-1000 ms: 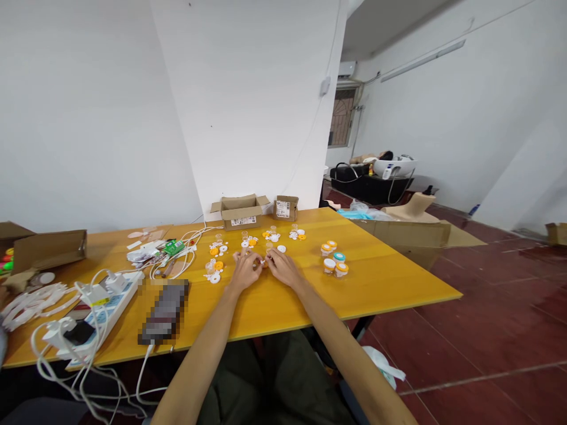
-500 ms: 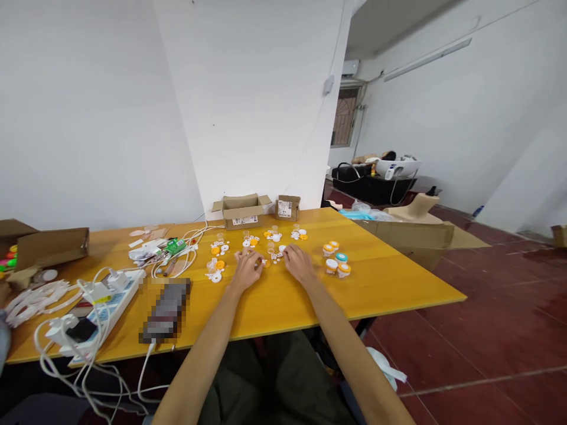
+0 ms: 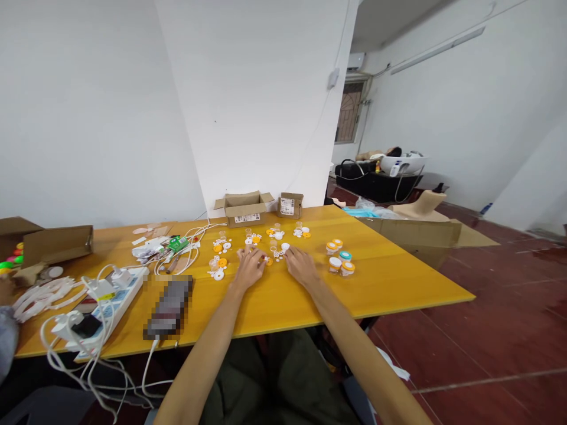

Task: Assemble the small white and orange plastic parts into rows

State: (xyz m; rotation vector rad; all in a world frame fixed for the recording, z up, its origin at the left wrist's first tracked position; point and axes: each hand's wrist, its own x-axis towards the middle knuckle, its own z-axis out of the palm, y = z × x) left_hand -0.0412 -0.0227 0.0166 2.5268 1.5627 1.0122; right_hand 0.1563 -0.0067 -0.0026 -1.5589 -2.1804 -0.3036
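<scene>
My right hand (image 3: 303,265) has its fingertips closed at the edge of a small white plastic disc (image 3: 286,246), which looks tilted up off the table. My left hand (image 3: 250,267) rests low over the table, its fingers bent and a little apart, with nothing plainly held. Beside its thumb lie an orange ring (image 3: 269,261) and tiny white parts (image 3: 277,254). A small clear cup (image 3: 273,244) stands between and beyond the hands. Left of my left hand sit white discs (image 3: 218,275), orange rings (image 3: 222,262) and another clear cup (image 3: 214,264).
Several assembled jars with orange, white and teal lids (image 3: 345,255) stand to the right. Cardboard boxes (image 3: 248,211) are at the back. A phone (image 3: 170,310), a power strip (image 3: 115,310) and tangled cables fill the left. The table's right edge (image 3: 411,254) borders the floor.
The white disc by my right fingertips has gone from lying flat to looking tilted. My left hand has barely moved. The whole view has shifted slightly.
</scene>
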